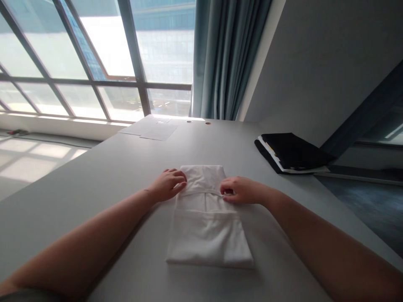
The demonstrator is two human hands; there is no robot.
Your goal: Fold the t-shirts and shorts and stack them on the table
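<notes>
A white garment [209, 241] lies folded into a long narrow strip on the table, with both ends turned in toward the middle. Its far flap [203, 176] looks slightly creased, and a narrow gap shows the layer beneath between the two flap edges. At the left side of the far flap, my left hand [168, 184] has its fingers bent and closed on the cloth. My right hand [237, 190] pinches the right end of the same flap's edge, fingers curled. Whether it is a shirt cannot be told from the folds.
The white table [126, 176] stretches toward a window wall. Paper sheets [159, 131] lie at its far left, near two round holes. A stack of black and white folded cloth [292, 151] sits at the right edge. A blue-grey curtain [228, 58] hangs behind.
</notes>
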